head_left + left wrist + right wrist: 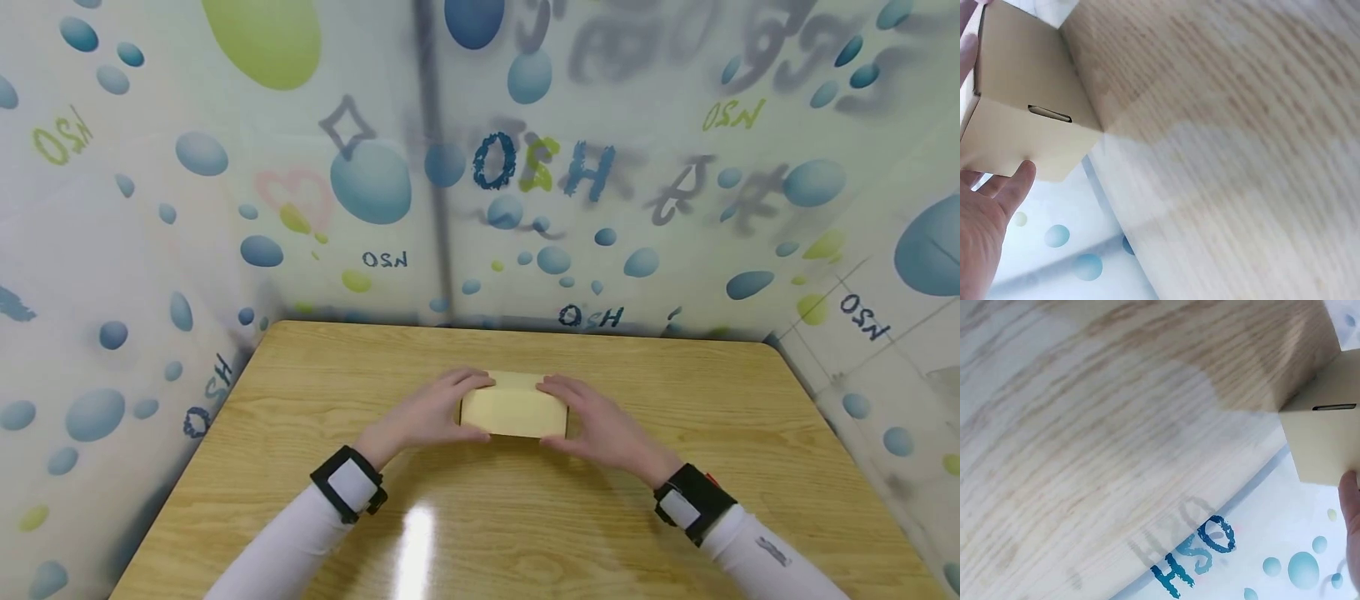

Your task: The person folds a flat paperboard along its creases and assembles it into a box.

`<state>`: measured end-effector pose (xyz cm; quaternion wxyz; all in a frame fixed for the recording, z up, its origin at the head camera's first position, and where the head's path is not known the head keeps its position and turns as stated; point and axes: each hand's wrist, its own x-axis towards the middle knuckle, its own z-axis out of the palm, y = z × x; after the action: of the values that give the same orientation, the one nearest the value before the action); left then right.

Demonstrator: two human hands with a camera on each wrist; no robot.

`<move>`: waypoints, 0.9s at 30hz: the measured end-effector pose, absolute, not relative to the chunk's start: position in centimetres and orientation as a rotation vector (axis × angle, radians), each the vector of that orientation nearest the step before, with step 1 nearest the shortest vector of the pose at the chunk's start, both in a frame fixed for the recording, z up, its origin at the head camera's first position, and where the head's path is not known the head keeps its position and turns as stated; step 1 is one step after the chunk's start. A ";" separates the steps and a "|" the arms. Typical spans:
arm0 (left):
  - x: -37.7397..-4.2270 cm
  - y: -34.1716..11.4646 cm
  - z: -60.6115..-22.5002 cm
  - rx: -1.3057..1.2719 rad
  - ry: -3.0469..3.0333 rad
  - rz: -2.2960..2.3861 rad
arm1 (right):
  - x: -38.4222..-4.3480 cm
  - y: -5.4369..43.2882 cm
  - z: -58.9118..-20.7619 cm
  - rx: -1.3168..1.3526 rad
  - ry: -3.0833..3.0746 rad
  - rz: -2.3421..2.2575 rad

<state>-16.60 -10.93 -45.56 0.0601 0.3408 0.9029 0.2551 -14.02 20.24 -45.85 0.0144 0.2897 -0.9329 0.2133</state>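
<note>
A small tan cardboard box (513, 414) is held at its two ends over the middle of the table. My left hand (435, 412) grips the left end, with fingers over the top and the thumb at the lower front edge. The opposite end is gripped the same way by my right hand (611, 429). In the left wrist view, a narrow slot shows in the side of the box (1022, 69), and a thumb presses its face. Only part of the box (1319, 444) and the right thumb (1350, 506) appear in the right wrist view.
The wood-grain table (337, 358) reaches to a back wall (360, 283) covered with blue and green dots and lettering. Walls of the same pattern stand left and right. A bright light reflection lies on the tabletop near the front.
</note>
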 end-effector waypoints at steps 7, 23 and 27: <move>-16.7 -10.8 -46.1 1.061 2.749 0.733 | -13.9 19.6 -46.4 0.916 -2.878 0.546; -16.7 -10.3 -47.2 1.146 2.839 0.673 | -13.9 19.1 -47.9 0.923 -2.802 0.362; -16.7 -10.3 -47.3 1.152 2.855 0.679 | -13.9 19.1 -47.9 0.928 -2.793 0.356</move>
<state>-16.71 -10.28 -47.31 -0.0054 0.3655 0.9055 0.2153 -13.90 19.11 -47.93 0.0883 0.3118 -0.9384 0.1197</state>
